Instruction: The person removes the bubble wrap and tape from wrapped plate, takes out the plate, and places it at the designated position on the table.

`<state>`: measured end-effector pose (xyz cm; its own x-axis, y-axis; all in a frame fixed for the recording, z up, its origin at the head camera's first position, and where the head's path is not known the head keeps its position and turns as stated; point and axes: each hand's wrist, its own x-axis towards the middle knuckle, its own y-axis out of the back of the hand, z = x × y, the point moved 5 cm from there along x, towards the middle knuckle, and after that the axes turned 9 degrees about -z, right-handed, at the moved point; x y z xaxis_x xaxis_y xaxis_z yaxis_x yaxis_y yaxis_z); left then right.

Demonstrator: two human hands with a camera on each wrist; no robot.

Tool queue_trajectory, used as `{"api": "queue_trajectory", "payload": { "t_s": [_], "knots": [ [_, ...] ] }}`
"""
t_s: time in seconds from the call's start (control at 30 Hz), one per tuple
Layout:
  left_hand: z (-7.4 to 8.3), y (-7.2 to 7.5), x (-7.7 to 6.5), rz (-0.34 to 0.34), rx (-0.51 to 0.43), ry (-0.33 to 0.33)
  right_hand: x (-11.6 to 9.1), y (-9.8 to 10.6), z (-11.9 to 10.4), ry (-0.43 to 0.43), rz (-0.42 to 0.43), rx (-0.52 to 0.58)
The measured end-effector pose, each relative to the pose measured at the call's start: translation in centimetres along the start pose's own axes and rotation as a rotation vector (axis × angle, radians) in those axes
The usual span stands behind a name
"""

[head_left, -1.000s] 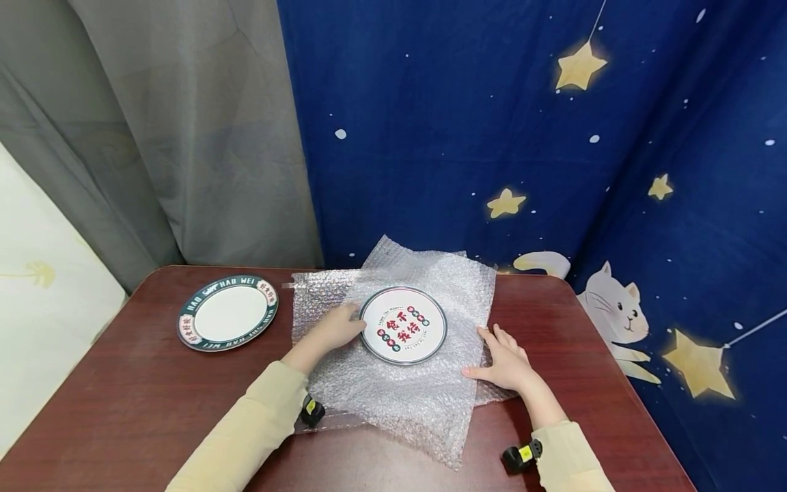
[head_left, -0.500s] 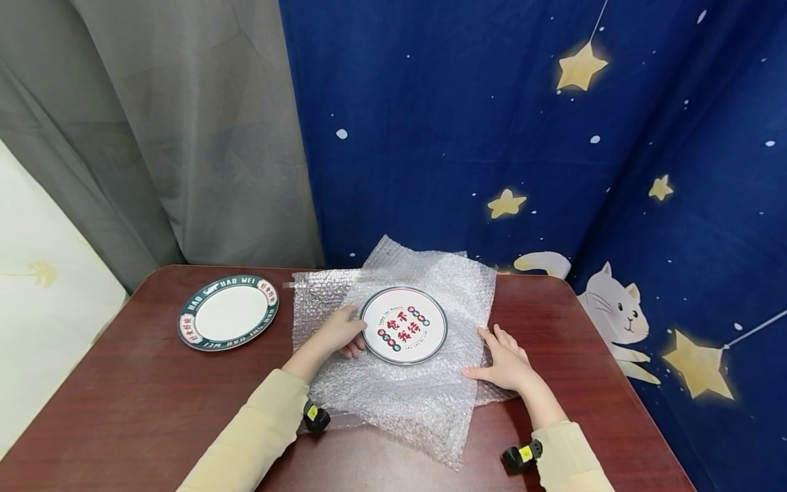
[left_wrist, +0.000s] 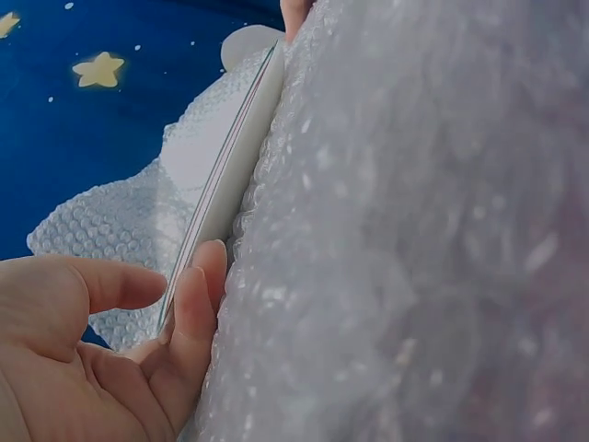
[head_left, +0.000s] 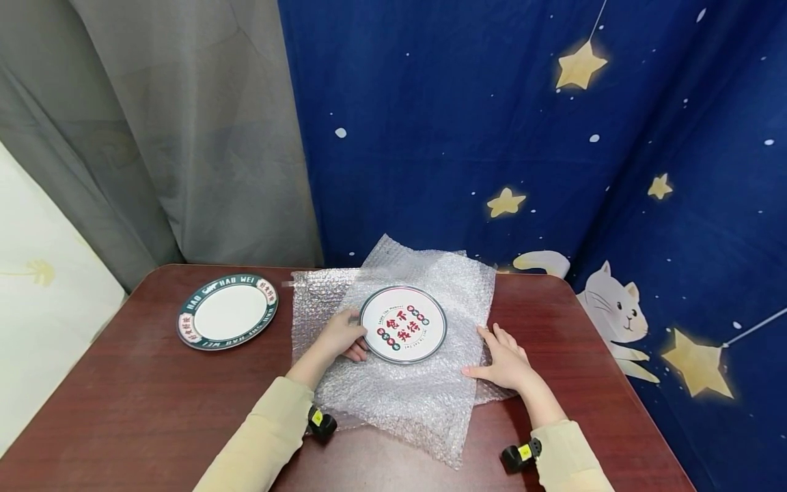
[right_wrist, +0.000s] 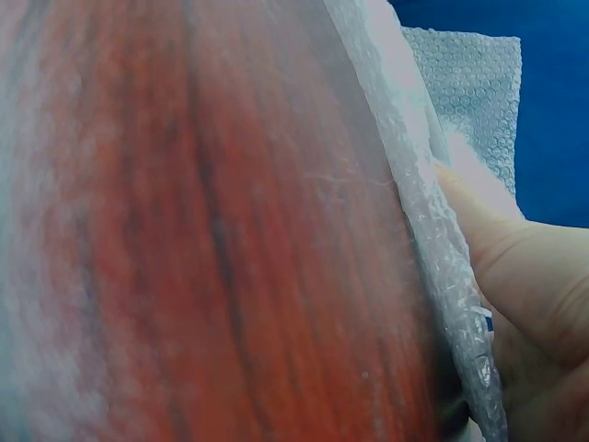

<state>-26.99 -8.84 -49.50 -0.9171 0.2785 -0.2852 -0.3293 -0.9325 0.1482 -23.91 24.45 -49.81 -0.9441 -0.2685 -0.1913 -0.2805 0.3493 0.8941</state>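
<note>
A round white plate (head_left: 402, 324) with red lettering and a dark rim lies on sheets of bubble wrap (head_left: 424, 410) at the middle of the table. At the plate's left edge, my left hand (head_left: 340, 336) pinches the rim. The left wrist view has its thumb (left_wrist: 133, 284) at the upper edge and fingers (left_wrist: 193, 313) under the plate (left_wrist: 230, 175). My right hand (head_left: 505, 359) rests with spread fingers on the wrap's right edge, apart from the plate. In the right wrist view its thumb (right_wrist: 479, 216) is against the bubble wrap (right_wrist: 428, 203), other fingers mostly hidden.
A larger white plate (head_left: 229, 313) with a green lettered rim lies at the left of the reddish-brown table (head_left: 154, 403). Grey (head_left: 197, 137) and blue (head_left: 443, 137) curtains hang behind the table's far edge.
My left hand's fingers have come down and under the left rim of the lettered plate, and its wrist has shifted slightly right. The right hand and the plates have stayed in place.
</note>
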Motion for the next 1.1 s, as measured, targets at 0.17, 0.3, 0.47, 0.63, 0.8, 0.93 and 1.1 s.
{"api": "queue_trajectory", "payload": {
  "t_s": [0.17,0.3,0.47,0.63,0.8,0.93,1.1],
  "knots": [
    [-0.32,-0.01,0.1,0.002,-0.027,-0.004,-0.02,-0.01,-0.01,0.004,0.003,-0.002],
    [-0.53,-0.02,0.13,0.002,-0.03,-0.003,-0.06,-0.01,-0.02,0.002,0.0,0.006],
    [-0.71,-0.14,0.28,-0.003,-0.01,0.005,-0.17,0.05,-0.21,-0.001,-0.001,0.01],
    [-0.75,-0.31,0.37,-0.009,-0.004,0.007,-0.29,0.2,-0.42,-0.002,0.0,0.008],
    [-0.66,-0.33,0.24,-0.009,-0.033,0.009,-0.31,0.2,-0.29,0.002,0.011,0.017],
    [-0.64,-0.3,0.16,-0.013,-0.062,0.012,-0.27,0.06,-0.11,0.006,0.013,0.016],
    [-0.8,-0.21,0.11,-0.029,-0.1,0.014,-0.2,0.02,-0.08,0.005,0.01,0.015]
  ]
}}
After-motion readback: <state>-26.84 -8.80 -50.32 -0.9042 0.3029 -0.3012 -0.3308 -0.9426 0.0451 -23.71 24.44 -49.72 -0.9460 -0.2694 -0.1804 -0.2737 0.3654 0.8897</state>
